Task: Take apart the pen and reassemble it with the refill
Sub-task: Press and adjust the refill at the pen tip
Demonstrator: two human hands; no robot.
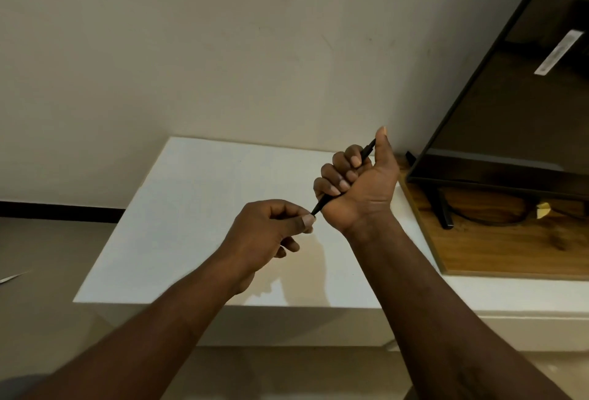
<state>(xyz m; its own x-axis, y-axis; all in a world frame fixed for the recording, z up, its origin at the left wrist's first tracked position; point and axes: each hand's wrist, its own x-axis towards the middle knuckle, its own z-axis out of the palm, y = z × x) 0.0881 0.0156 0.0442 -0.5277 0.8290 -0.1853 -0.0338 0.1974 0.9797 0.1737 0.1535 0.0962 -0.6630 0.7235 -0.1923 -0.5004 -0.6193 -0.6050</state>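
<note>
A slim black pen [366, 150] is held slanted above the white table [197, 208]. My right hand [357, 182] grips its barrel in a fist, palm toward me, and the pen's upper end pokes out beside my raised thumb. My left hand [271, 227] pinches the pen's lower tip between thumb and forefinger, just below the right fist. Most of the barrel is hidden inside the fist. No separate refill shows.
A dark flat screen [510, 96] on a stand [443, 208] sits on a wooden board [497, 249] at the right, with a cable and a yellow scrap [543, 210]. A plain wall rises behind. A thin pale object [12, 277] lies on the floor, far left.
</note>
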